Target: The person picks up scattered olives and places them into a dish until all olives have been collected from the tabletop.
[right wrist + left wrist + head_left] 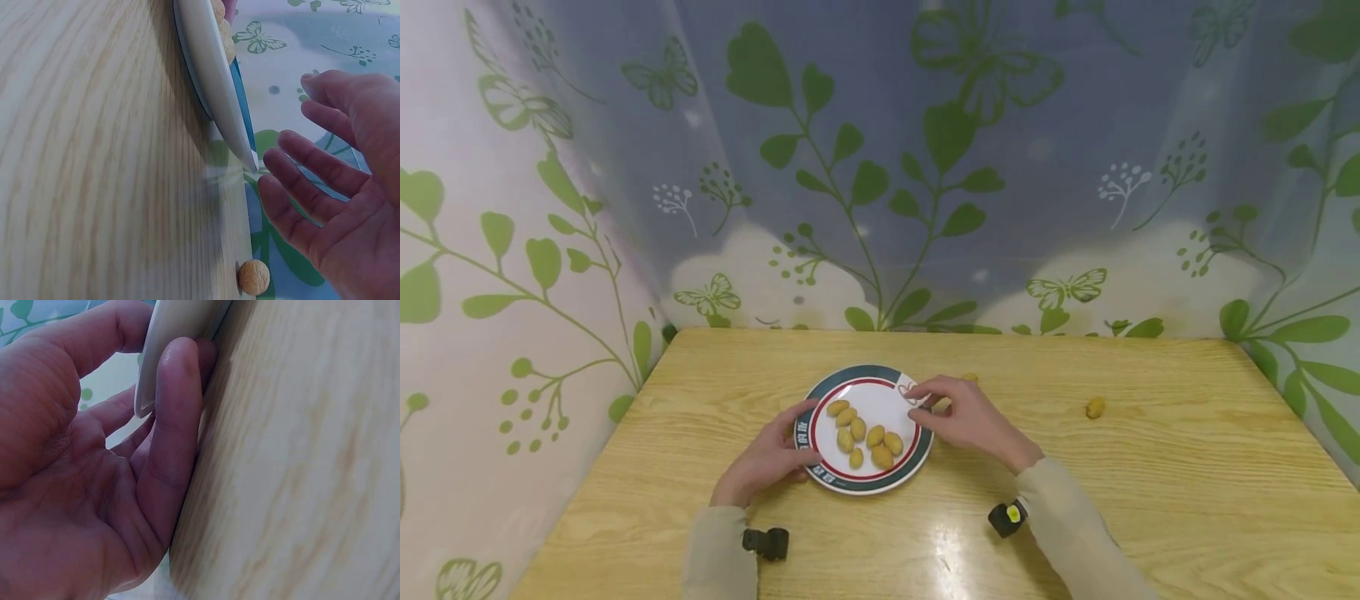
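Observation:
A white plate (887, 408) with a dark green and red rim rests on the table, carrying several small, oval, yellow-brown pieces (857, 428), perhaps nuts or fruits. My left hand (767, 458) grips its left edge. In the left wrist view, fingers of that hand (106, 462) lie on both sides of the rim. Above the plate's right rim hovers my right hand (966, 417), thumb and fingers apart. The right wrist view shows this hand (337, 169) with spread fingers and nothing held, beside the plate edge (219, 81).
One loose yellow-brown piece (1095, 407) lies on the wooden table (1150, 500) to the right. Another piece (971, 377) shows partly behind my right hand. A patterned curtain (880, 167) hangs along the table's back and left side.

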Demonstrator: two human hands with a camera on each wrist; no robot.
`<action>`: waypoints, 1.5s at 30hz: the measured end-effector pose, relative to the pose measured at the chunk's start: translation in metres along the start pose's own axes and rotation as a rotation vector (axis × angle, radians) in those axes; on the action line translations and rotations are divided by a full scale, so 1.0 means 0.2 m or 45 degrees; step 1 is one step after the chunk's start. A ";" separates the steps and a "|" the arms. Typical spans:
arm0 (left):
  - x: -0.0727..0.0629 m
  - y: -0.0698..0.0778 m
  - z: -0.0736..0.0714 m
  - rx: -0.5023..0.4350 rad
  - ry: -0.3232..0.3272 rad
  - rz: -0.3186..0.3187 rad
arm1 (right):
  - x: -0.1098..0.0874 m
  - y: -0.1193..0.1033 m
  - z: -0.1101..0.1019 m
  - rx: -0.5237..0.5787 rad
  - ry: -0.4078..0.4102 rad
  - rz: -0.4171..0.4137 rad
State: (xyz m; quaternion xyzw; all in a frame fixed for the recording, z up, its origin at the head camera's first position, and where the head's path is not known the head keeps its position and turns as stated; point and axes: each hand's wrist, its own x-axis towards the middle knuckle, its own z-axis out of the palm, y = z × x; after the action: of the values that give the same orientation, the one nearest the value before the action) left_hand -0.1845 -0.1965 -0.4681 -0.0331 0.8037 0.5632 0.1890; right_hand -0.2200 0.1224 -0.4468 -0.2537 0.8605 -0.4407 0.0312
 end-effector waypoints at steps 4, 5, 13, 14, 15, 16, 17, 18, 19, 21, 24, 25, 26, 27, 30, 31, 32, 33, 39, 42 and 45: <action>0.00 0.00 0.00 0.001 0.004 0.000 | -0.02 0.01 -0.02 -0.015 0.018 -0.006; 0.00 -0.01 0.00 0.003 0.006 -0.003 | -0.03 0.01 -0.03 -0.020 0.019 -0.004; -0.01 0.00 0.00 0.008 0.000 -0.014 | -0.07 0.03 -0.07 -0.061 0.039 0.038; -0.01 0.00 0.00 0.010 -0.002 -0.013 | -0.07 0.04 -0.07 -0.069 0.045 0.038; -0.01 0.00 0.00 0.012 -0.002 -0.013 | -0.08 0.04 -0.08 -0.078 0.054 0.036; -0.01 0.00 -0.01 0.013 0.000 -0.012 | -0.08 0.05 -0.08 -0.086 0.061 0.032; -0.01 0.00 -0.01 0.015 0.002 -0.011 | -0.08 0.05 -0.08 -0.092 0.068 0.025; -0.01 0.01 -0.01 0.014 0.004 -0.010 | -0.09 0.05 -0.08 -0.101 0.073 0.017; -0.01 0.01 -0.01 0.014 0.004 -0.006 | -0.09 0.06 -0.09 -0.104 0.078 0.010; -0.01 0.01 -0.01 0.020 0.005 -0.001 | -0.10 0.07 -0.09 -0.105 0.089 -0.001; -0.01 0.01 0.00 0.024 0.002 0.001 | -0.11 0.08 -0.10 -0.104 0.094 -0.005; -0.01 0.00 0.00 0.027 0.002 -0.001 | -0.11 0.08 -0.10 -0.106 0.095 -0.003; -0.01 0.00 0.00 0.030 0.005 -0.006 | -0.12 0.08 -0.10 -0.112 0.095 0.002; 0.00 0.00 0.00 0.029 0.007 -0.009 | -0.12 0.08 -0.10 -0.117 0.095 0.003; 0.00 -0.01 0.00 0.024 0.007 -0.014 | -0.14 0.09 -0.12 -0.119 0.098 0.015; 0.00 -0.01 0.00 0.023 0.007 -0.015 | -0.14 0.09 -0.12 -0.118 0.102 0.021; 0.00 -0.01 0.00 0.021 0.007 -0.014 | -0.15 0.09 -0.12 -0.118 0.104 0.027; 0.00 -0.01 0.00 0.018 0.006 -0.013 | -0.15 0.10 -0.13 -0.115 0.104 0.032; 0.00 -0.01 0.00 0.032 0.008 -0.017 | -0.17 0.11 -0.16 -0.121 0.101 0.057; 0.01 -0.01 0.01 0.037 0.011 -0.020 | -0.19 0.12 -0.17 -0.129 0.106 0.056; 0.00 -0.01 0.00 0.028 0.007 -0.020 | -0.20 0.12 -0.19 -0.137 0.118 0.057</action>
State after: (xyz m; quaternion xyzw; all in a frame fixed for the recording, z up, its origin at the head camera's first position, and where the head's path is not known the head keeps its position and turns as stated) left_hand -0.1845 -0.1966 -0.4706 -0.0387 0.8102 0.5526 0.1917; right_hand -0.2062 0.1805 -0.4502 -0.2149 0.8890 -0.4042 -0.0126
